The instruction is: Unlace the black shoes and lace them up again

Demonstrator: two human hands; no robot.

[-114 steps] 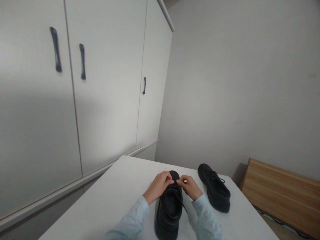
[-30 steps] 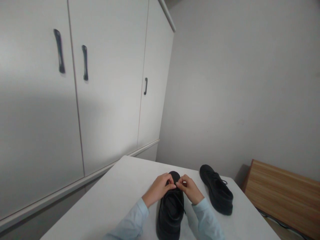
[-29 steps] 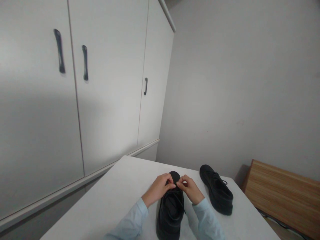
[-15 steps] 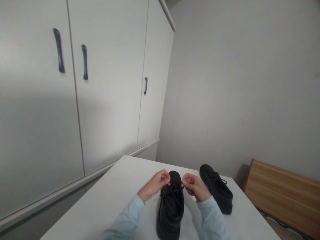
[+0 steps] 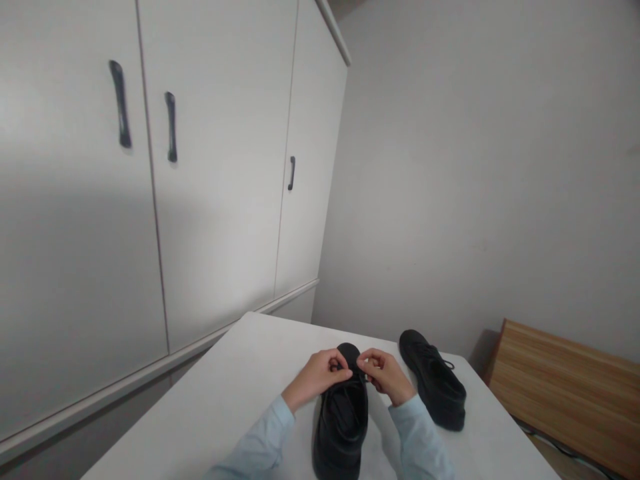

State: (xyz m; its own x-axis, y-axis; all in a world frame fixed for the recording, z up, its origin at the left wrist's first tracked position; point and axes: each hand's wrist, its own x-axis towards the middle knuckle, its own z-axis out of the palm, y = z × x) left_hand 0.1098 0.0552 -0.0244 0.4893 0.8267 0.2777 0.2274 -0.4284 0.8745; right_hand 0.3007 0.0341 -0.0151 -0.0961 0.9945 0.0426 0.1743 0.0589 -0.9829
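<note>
Both hands — left [image 5: 316, 375], right [image 5: 384, 375] — back together over near shoe [image 5: 341, 420] on worktop [image 5: 240, 393] after pulling apart, pinching laces [image 5: 356, 375]; knot seemingly tightened. Other shoe [image 5: 434, 388] just right.

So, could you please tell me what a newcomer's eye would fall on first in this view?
Probably the black shoe near the front edge of the white table, with the left hand and right hand pinching its laces over the toe end. A second black shoe sits apart to its right. A tall white cupboard with dark handles fills the left side.
</note>
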